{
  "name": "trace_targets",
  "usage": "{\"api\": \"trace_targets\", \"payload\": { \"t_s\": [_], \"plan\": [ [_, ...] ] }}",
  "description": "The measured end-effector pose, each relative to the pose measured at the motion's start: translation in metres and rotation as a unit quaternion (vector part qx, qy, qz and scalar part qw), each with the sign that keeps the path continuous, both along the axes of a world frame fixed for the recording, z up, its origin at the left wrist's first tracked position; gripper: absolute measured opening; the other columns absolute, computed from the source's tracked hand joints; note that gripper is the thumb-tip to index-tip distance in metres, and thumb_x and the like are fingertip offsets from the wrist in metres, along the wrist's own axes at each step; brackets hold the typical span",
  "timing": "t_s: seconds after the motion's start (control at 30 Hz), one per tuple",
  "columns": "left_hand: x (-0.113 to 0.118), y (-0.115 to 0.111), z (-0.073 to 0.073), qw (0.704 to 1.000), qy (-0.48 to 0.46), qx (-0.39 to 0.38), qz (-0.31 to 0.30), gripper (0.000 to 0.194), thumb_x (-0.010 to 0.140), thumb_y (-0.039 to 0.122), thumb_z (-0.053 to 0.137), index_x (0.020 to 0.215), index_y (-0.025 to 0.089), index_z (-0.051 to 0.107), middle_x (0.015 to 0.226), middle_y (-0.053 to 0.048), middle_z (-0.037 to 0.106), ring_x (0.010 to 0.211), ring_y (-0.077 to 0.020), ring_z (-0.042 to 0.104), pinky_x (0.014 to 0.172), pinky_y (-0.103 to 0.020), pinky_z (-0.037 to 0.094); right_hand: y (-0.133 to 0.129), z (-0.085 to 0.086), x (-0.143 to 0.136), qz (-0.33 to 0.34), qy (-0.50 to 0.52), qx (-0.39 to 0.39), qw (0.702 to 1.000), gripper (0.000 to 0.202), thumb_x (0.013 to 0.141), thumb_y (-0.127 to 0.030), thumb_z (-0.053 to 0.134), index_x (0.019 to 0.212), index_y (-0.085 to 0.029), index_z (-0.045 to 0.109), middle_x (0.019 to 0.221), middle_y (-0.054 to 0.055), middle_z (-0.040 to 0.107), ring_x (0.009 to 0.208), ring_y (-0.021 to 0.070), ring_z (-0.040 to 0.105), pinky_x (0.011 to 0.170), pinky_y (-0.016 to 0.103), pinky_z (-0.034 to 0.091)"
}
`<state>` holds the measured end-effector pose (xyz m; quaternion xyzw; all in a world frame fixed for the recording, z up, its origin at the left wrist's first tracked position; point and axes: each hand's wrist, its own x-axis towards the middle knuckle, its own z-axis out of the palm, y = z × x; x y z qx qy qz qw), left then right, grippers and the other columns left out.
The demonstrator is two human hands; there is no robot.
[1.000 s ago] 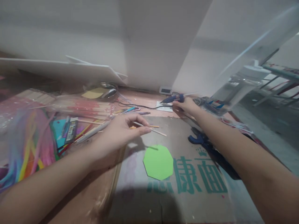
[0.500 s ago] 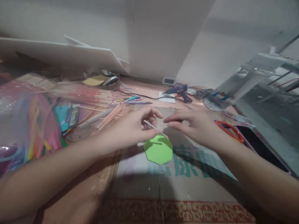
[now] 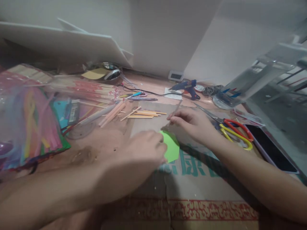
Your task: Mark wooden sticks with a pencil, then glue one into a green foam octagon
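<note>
A bright green paper piece (image 3: 172, 147) with straight-cut edges lies on the printed cardboard (image 3: 187, 188). My left hand (image 3: 148, 148) is over its left side, fingers curled at its edge and blurred; whether they grip the paper is hidden. Above the paper, my right hand (image 3: 184, 119) pinches a thin stick (image 3: 177, 106) between thumb and fingers, the stick slanting up to the right. Several short wooden sticks (image 3: 146, 113) lie in a loose group behind my left hand.
Scissors (image 3: 236, 129) with red and yellow handles and a phone (image 3: 273, 148) lie at right. A blue glue gun (image 3: 187, 88) and a water-filled container (image 3: 247, 80) stand behind. Colourful strips (image 3: 38, 123) and bagged sticks (image 3: 91, 89) are at left.
My left hand has moved down and left, and the stick it held no longer shows there. My right hand now pinches a stick. The short sticks and scissors have come into fuller view.
</note>
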<state>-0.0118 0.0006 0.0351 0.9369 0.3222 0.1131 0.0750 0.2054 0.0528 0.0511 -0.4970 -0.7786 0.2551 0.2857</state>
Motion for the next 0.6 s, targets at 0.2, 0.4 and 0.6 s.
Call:
{"api": "trace_targets", "payload": {
  "t_s": [0.2,0.4,0.6],
  "plan": [
    [0.013,-0.019,-0.046,0.994,0.023,0.093,-0.054,0.039,0.101,0.03,0.058,0.136,0.013,0.059,0.143,-0.016,0.063,0.133,-0.0317,0.058,0.111,-0.051,0.042,-0.004,-0.027,0.001,0.014,0.04,0.049,0.998,0.01,0.094,-0.024,0.064,0.087,-0.021,0.07,0.09,0.004,0.078,0.084,0.0199,0.071,0.08,0.034,0.054],
    [0.012,-0.016,-0.042,0.99,0.014,0.131,-0.057,0.033,0.103,0.027,0.048,0.128,0.014,0.066,0.143,-0.015,0.064,0.129,-0.0328,0.061,0.108,-0.051,0.044,-0.003,-0.029,0.004,0.027,0.046,-0.026,0.998,0.009,0.094,-0.023,0.065,0.09,-0.019,0.072,0.092,0.005,0.077,0.087,0.0197,0.072,0.083,0.035,0.054],
    [0.013,-0.019,-0.042,0.989,0.022,0.134,-0.054,0.034,0.103,0.028,0.048,0.128,0.015,0.067,0.143,-0.014,0.064,0.129,-0.0324,0.061,0.109,-0.051,0.043,-0.002,-0.032,0.001,0.054,0.036,-0.007,0.998,0.012,0.094,-0.018,0.064,0.084,-0.021,0.069,0.089,0.003,0.076,0.085,0.019,0.071,0.081,0.034,0.054]
  ]
}}
